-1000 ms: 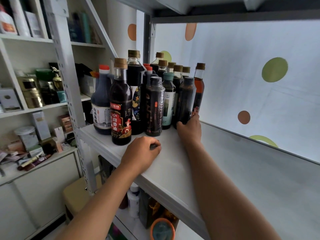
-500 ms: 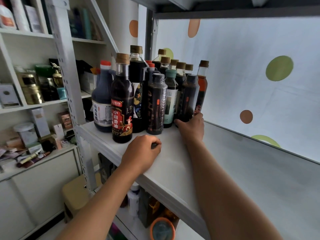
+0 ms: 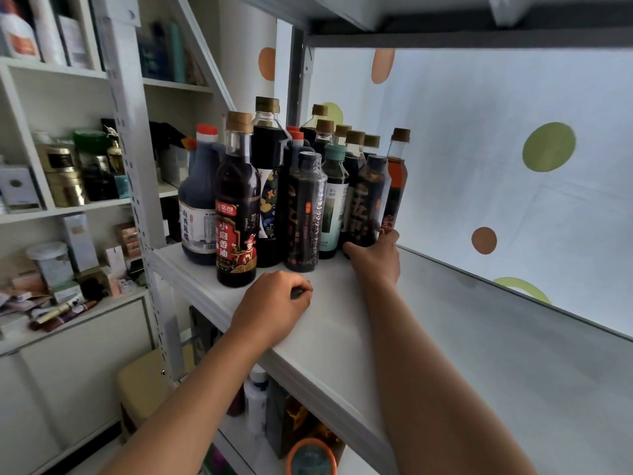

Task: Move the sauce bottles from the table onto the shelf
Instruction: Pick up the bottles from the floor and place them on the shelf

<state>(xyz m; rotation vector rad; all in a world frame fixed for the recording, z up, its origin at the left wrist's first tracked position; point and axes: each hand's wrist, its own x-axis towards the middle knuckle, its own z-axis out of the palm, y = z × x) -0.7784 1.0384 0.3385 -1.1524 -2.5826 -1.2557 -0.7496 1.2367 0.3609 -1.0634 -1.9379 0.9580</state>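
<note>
Several dark sauce bottles stand packed together at the left end of the white shelf [image 3: 445, 323]. My right hand [image 3: 376, 260] grips the base of a black-capped dark bottle [image 3: 371, 197] at the group's right edge, thumb on its left and fingers on its right. Behind that bottle stands a slim amber bottle [image 3: 397, 173]. A red-labelled bottle [image 3: 237, 214] stands at the front left, with a big jug [image 3: 197, 204] behind it. My left hand [image 3: 274, 305] rests on the shelf's front edge with fingers curled, holding nothing.
The shelf's right part is bare, backed by a white sheet with coloured dots [image 3: 548, 147]. A grey upright post [image 3: 137, 159] borders the bottles on the left. Jars and boxes [image 3: 65, 173] fill the shelves beyond it. More containers [image 3: 255, 402] stand on the shelf below.
The view has shifted slightly. Both hands and the bottles keep about the same places.
</note>
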